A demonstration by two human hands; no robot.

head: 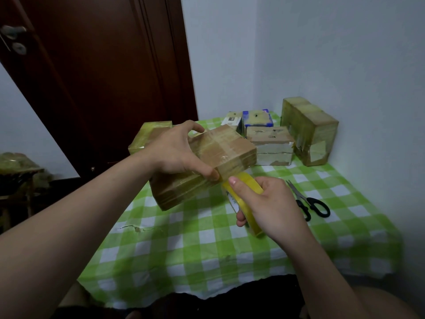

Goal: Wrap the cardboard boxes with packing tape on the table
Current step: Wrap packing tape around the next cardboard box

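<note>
While a person's left hand [177, 153] grips a cardboard box [226, 143] from above, fingers [195, 128] curled over its far edge and thumb pressed on its near corner, the right hand [273, 203] clasps a roll of yellow packing tape [248, 178] just below and right of that box. The right thumb lies along the roll's outer band and the other fingers wrap around its lower side. The roll's top edge sits at the box's near corner, touching or almost touching it. The box is tilted and already carries glossy clear bands across its top. Its lower left corner is close to the green-and-white checked cloth on the tabletop [184, 249], though whether it touches cannot be told.

Black-handled scissors [310, 203] lie flat on the cloth to the right of the box, just beyond the right hand. Behind the box on the right stand a brown-and-white taped box [271, 146], a blue box [257, 118], a small white box [231, 119] and, farthest right against the wall, a tall wrapped box [310, 132]. Another wrapped box [147, 134] shows behind the left hand. A dark wooden door [103, 77] rises beyond the box to the left.
</note>
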